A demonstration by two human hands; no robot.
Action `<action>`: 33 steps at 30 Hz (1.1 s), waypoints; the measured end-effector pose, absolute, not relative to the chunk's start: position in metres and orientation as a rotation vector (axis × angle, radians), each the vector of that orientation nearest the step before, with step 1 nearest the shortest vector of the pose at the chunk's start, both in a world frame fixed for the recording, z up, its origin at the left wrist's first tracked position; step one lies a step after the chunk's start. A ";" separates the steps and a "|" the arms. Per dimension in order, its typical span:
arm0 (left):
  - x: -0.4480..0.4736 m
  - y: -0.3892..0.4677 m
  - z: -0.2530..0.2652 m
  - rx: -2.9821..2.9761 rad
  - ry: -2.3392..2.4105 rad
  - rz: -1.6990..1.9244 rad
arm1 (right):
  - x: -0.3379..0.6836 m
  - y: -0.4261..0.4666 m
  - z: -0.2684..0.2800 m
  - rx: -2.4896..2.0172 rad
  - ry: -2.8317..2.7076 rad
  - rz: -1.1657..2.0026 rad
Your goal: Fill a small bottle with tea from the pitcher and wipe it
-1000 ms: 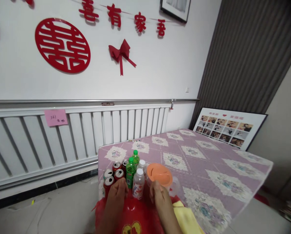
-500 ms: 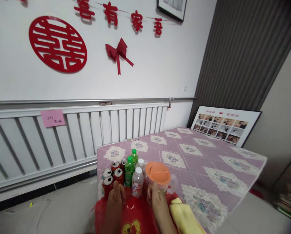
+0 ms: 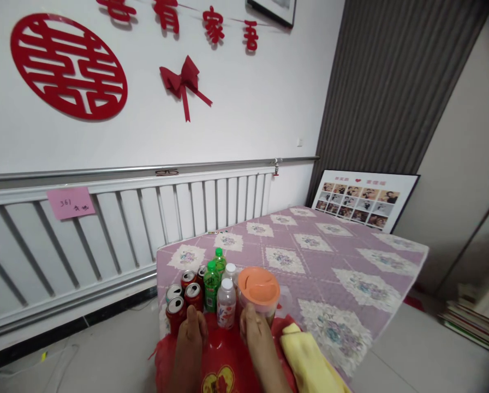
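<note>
Resting hands: both flat on red bag point(image 3: 224, 355), desk point(image 3: 310, 256) near edge.
Left hand point(image 3: 191, 333): fingers extended, ungripped, beside red can point(image 3: 174, 314).
Right hand point(image 3: 255, 333): fingers loose, fingertips touching orange-lidded jug point(image 3: 258, 289).

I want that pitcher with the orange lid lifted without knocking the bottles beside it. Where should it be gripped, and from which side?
Probably by the clear handle on the pitcher, coming from the right: bottles crowd its left, while the right hand already sits just before it. The handle is faint, so its exact shape is unclear.
</note>
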State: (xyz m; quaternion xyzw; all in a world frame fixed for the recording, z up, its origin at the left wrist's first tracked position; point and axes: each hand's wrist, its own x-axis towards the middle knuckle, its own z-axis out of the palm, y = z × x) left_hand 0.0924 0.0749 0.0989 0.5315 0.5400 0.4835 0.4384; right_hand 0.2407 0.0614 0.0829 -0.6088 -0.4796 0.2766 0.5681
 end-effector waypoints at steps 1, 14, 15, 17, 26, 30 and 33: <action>0.094 0.075 0.101 1.297 1.320 1.200 | 0.241 0.062 0.083 -1.430 -1.125 0.651; 0.105 0.068 0.117 1.294 1.365 1.116 | 0.238 0.057 0.097 -1.404 -1.155 0.697; 0.105 0.069 0.116 1.299 1.390 1.110 | 0.238 0.058 0.097 -1.404 -1.153 0.697; 0.105 0.070 0.114 1.321 1.435 1.125 | 0.239 0.058 0.096 -1.406 -1.145 0.689; 0.113 0.117 0.076 1.735 1.385 1.132 | 0.254 0.040 0.069 -1.463 -1.142 0.719; 0.124 0.149 0.077 1.991 1.391 1.138 | 0.261 0.023 0.044 -1.506 -1.130 0.784; 0.137 0.167 0.084 2.137 1.359 1.095 | 0.266 0.014 0.031 -1.502 -1.164 0.812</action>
